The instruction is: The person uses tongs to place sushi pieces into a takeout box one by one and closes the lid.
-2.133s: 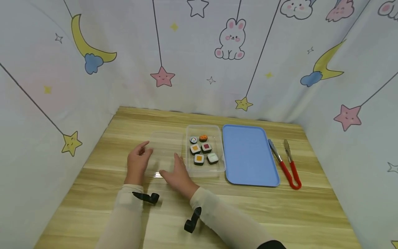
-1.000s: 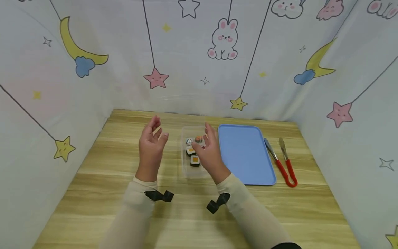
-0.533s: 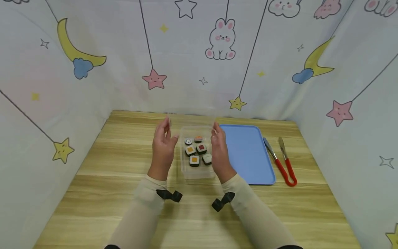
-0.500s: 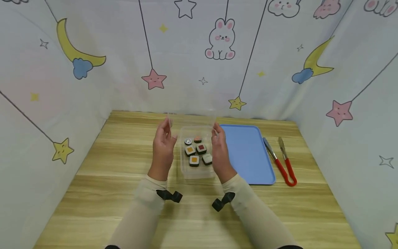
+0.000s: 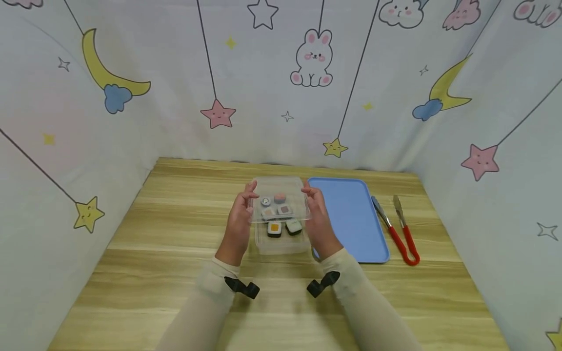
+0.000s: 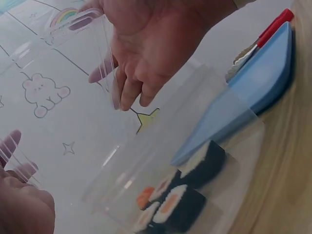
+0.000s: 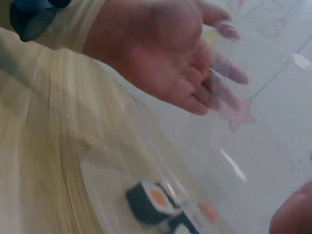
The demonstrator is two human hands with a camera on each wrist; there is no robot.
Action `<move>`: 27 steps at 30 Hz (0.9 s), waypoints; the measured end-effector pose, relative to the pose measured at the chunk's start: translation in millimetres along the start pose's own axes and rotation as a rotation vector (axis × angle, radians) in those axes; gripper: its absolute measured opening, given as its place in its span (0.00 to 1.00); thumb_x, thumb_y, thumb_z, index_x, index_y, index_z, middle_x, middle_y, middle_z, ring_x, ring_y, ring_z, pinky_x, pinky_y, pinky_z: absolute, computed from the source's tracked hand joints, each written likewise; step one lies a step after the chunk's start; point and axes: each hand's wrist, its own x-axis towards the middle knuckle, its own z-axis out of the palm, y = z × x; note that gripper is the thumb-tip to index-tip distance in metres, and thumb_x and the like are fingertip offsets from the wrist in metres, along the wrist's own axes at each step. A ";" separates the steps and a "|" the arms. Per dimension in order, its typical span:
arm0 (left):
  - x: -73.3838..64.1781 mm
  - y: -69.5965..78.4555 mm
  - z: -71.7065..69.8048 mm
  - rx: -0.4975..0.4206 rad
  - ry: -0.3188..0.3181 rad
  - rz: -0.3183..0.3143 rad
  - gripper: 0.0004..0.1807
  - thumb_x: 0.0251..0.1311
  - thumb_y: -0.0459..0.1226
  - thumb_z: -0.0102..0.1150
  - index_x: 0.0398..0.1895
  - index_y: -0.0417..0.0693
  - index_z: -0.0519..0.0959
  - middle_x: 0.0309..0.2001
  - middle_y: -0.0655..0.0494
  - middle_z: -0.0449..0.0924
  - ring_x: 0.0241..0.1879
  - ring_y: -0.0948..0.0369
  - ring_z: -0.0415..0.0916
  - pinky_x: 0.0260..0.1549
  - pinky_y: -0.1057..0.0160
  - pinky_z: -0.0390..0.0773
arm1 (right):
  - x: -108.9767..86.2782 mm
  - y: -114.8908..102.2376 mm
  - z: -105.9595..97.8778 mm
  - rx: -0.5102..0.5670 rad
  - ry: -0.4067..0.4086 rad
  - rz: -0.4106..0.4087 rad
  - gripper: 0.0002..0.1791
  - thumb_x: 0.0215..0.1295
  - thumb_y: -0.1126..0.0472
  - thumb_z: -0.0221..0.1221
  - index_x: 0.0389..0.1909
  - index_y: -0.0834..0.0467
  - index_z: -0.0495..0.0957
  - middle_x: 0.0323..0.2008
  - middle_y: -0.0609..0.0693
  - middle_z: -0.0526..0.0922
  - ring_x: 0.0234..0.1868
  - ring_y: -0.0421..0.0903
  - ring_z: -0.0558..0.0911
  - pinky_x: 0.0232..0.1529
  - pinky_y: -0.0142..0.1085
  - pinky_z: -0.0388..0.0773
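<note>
In the head view my left hand [image 5: 239, 222] and right hand [image 5: 319, 219] hold a clear plastic lid [image 5: 295, 196] by its two sides. The lid hangs above a clear plastic container [image 5: 283, 247] with its near edge over the container's middle. Several sushi pieces [image 5: 274, 228] lie inside; the farther ones show through the lid. In the left wrist view the right hand [image 6: 156, 44] has its thumb and fingers on the lid's edge. The right wrist view has the left hand [image 7: 151, 63] at the lid's other side, blurred.
A blue tray [image 5: 351, 219] lies close to the container's right side, partly behind my right hand. Metal tongs with red handles [image 5: 410, 243] rest to the right of the tray. A patterned white curtain [image 5: 263, 97] rises behind the wooden table [image 5: 167, 219].
Both hands took up the lid from the table left of the container and carried it right. Since half a second ago, it has come down and nearer, covering the farther sushi from view above.
</note>
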 end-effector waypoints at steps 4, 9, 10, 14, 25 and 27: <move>-6.1 -14.9 -1.4 0.094 -0.048 -0.073 0.30 0.55 0.17 0.36 0.63 0.38 0.68 0.84 0.45 0.40 0.82 0.54 0.21 0.75 0.37 0.36 | 1.1 6.7 -16.2 -0.085 -0.073 0.070 0.27 0.78 0.54 0.46 0.72 0.60 0.57 0.84 0.50 0.38 0.83 0.51 0.35 0.77 0.64 0.36; -11.8 -28.3 -3.0 0.272 -0.092 -0.096 0.36 0.48 0.16 0.44 0.66 0.36 0.69 0.85 0.46 0.38 0.82 0.54 0.20 0.74 0.35 0.42 | -3.4 23.1 -30.6 -0.245 -0.134 0.088 0.32 0.79 0.63 0.50 0.79 0.61 0.53 0.84 0.54 0.38 0.83 0.53 0.36 0.77 0.64 0.44; -12.5 -30.2 -3.2 0.305 -0.093 -0.093 0.36 0.47 0.16 0.45 0.66 0.37 0.69 0.85 0.47 0.38 0.82 0.53 0.21 0.75 0.35 0.41 | -5.9 26.0 -32.0 -0.286 -0.142 0.085 0.33 0.78 0.64 0.51 0.80 0.60 0.53 0.84 0.54 0.38 0.83 0.53 0.37 0.77 0.64 0.45; -15.0 -36.1 -3.4 0.329 -0.083 -0.102 0.37 0.44 0.16 0.49 0.65 0.39 0.71 0.84 0.47 0.40 0.82 0.53 0.23 0.75 0.34 0.40 | -16.2 36.7 -34.6 -0.432 -0.152 0.048 0.36 0.76 0.65 0.56 0.81 0.57 0.55 0.84 0.55 0.40 0.83 0.57 0.41 0.77 0.64 0.45; -20.7 -44.1 -1.2 0.483 -0.065 -0.102 0.34 0.46 0.20 0.58 0.64 0.37 0.74 0.83 0.49 0.48 0.83 0.54 0.31 0.77 0.37 0.41 | -23.3 53.1 -33.9 -0.590 -0.121 0.023 0.38 0.74 0.62 0.60 0.81 0.57 0.56 0.84 0.53 0.39 0.82 0.63 0.40 0.77 0.65 0.40; -19.9 -43.4 -2.2 0.529 -0.069 -0.104 0.33 0.48 0.22 0.59 0.63 0.38 0.74 0.83 0.49 0.50 0.83 0.53 0.34 0.77 0.38 0.43 | -22.6 51.9 -33.2 -0.651 -0.112 0.044 0.39 0.75 0.60 0.60 0.81 0.59 0.56 0.84 0.52 0.40 0.81 0.68 0.41 0.77 0.66 0.41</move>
